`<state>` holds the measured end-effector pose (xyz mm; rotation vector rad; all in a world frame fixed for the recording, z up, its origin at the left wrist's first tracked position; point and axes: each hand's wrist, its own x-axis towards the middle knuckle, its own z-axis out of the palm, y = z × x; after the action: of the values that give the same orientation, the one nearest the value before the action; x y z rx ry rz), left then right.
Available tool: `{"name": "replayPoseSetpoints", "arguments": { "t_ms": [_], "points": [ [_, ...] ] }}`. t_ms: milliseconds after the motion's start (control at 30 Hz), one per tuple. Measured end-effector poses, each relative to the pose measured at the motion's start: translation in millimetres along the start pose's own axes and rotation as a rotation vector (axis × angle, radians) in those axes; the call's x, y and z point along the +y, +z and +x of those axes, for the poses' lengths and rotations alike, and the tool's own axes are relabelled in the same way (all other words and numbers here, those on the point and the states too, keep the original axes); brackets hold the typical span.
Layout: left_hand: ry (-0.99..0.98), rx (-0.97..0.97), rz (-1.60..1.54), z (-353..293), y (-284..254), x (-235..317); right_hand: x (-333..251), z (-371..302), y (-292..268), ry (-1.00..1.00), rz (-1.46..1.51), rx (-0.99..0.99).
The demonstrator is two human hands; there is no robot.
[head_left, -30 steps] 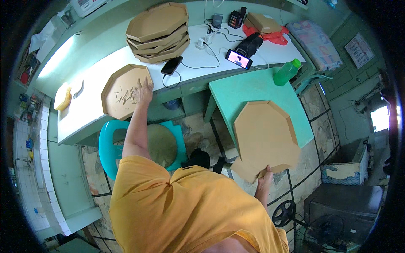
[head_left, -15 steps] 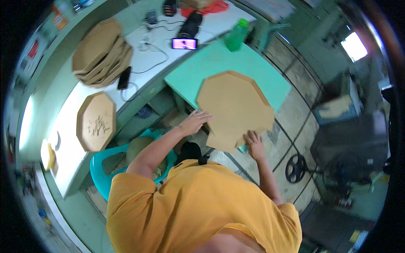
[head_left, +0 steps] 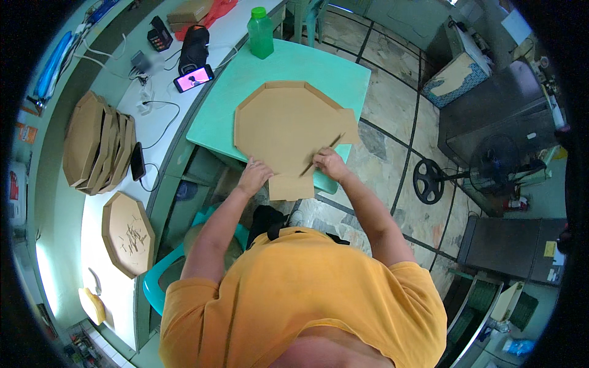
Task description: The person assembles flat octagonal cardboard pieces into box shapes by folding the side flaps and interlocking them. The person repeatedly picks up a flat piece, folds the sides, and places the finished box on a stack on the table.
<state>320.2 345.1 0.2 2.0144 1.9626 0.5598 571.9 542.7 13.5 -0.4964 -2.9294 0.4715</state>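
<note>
A brown cardboard tray [head_left: 288, 122] with many straight sides lies on the green table, its near side reaching past the table edge. Low walls stand up along its far and left sides. My right hand [head_left: 330, 164] pinches a side flap [head_left: 336, 142] at the near right, which stands up and shows nearly edge-on. Stretched fingers of my left hand [head_left: 256, 176] rest at the near left edge of the tray. Between the hands, a flat flap [head_left: 291, 188] sticks out toward me. Another flat flap [head_left: 350, 126] juts out on the right.
A green bottle [head_left: 261, 35] stands on the green table [head_left: 208, 119]. On the white counter are a lit phone [head_left: 194, 78], a dark phone [head_left: 137, 162], cables, stacked cardboard trays [head_left: 86, 144] and a tray with dark marks [head_left: 129, 236]. A teal chair [head_left: 161, 279] is at my left.
The view has turned, shifting the table leftward. My right hand has moved inward, and the near right flap now stands up. My left hand stays at the tray's near left edge.
</note>
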Motion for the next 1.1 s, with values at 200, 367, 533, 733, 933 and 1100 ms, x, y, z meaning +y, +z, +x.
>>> {"name": "replayPoseSetpoints", "arguments": {
  "t_ms": [200,367,533,733,933,1100],
  "points": [
    [-0.091,0.032,-0.174,5,3,4,-16,-18,14,-0.161,-0.274,0.117],
    [-0.013,0.049,-0.114,-2,6,7,-26,-39,-1,-0.142,-0.264,-0.153],
    [0.121,-0.123,-0.070,-10,-12,7,-33,-42,0,-0.075,-0.288,-0.227],
    [0.071,-0.078,-0.103,-12,-10,2,-29,-21,1,-0.106,-0.108,0.183],
    [-0.301,0.107,-0.143,7,15,2,-29,8,0,0.139,0.049,0.200],
    [-0.119,0.295,-0.194,4,14,16,-32,14,4,0.245,0.181,0.146]
  ]
}}
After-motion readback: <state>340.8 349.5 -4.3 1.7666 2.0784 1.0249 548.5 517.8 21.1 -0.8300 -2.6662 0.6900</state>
